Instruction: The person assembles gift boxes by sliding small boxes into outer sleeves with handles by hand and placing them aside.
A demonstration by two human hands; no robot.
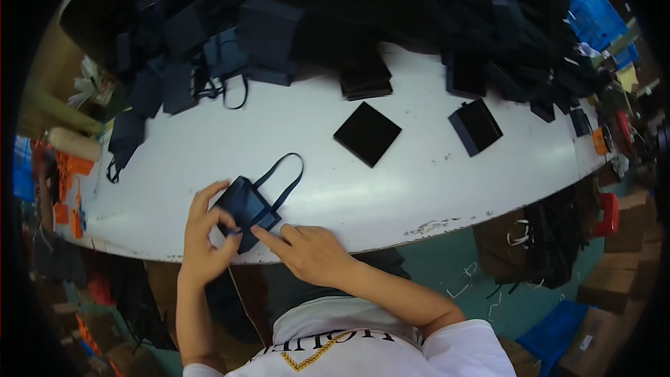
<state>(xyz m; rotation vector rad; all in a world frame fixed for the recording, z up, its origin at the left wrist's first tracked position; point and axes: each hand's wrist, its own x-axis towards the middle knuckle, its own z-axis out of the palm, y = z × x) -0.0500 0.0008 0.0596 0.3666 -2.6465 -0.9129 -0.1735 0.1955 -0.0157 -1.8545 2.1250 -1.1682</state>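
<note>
A small dark blue gift bag (244, 204) lies tilted near the table's front edge, its ribbon handle (301, 167) looped out to the upper right. My left hand (204, 237) is at the bag's left side, with its upper finger along the corner and thumb and finger pinched at the lower part. From the right, my right hand (310, 255) reaches in with its index finger pressed on the bag's lower edge and the other fingers curled against its side. Its thumb is hidden.
A black square box piece (368, 134) and an open dark box (476, 127) lie on the white table (412, 188). Dark bags and boxes (269, 35) pile along the far side. Another small bag (127, 132) stands at the left. Cardboard boxes (614, 265) stand at the right.
</note>
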